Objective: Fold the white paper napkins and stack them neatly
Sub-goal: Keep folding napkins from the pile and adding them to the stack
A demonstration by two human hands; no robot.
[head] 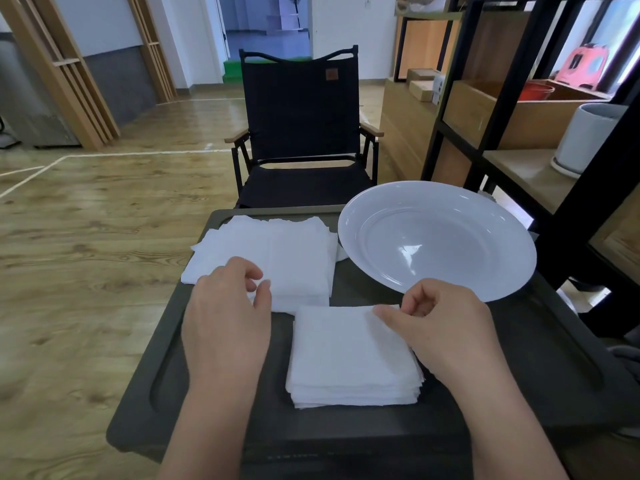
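Observation:
A loose pile of flat white napkins (277,251) lies at the far left of the dark tray (519,341). A neat stack of folded napkins (349,358) sits in the tray's middle, nearer to me. My left hand (225,317) is over the flat pile's near corner, its curled fingers and thumb pinching the top sheet's edge. My right hand (443,327) is at the folded stack's far right corner; the thumb lies on the top napkin and the curled index finger meets it at the edge.
A large white plate (485,271) rests on the tray's far right, close to my right hand. A black folding chair (298,126) stands just beyond the tray. Dark metal shelving (519,81) with a white canister (585,136) rises at the right. Wooden floor lies to the left.

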